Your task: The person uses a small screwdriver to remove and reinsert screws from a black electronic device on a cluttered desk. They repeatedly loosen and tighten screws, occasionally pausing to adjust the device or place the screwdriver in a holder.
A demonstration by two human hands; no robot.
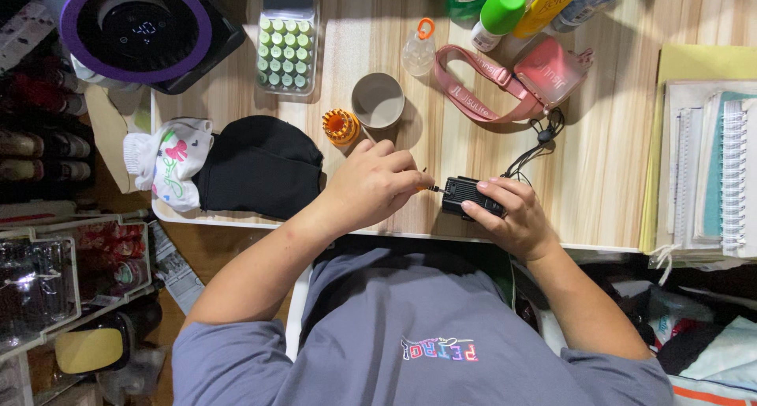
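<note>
Wooden desk (599, 169): cup (378, 100), black cloth (259, 165).

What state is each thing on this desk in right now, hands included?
Left hand: closed on thin screwdriver, tip at the box.
Right hand: gripping small black box at the edge of the wooden table.
Round beige cup: upright, looks empty.
Green-capped white bottle: capped.
Black fabric cap: lying flat.
Purple-ringed round appliance: display lit.
</note>
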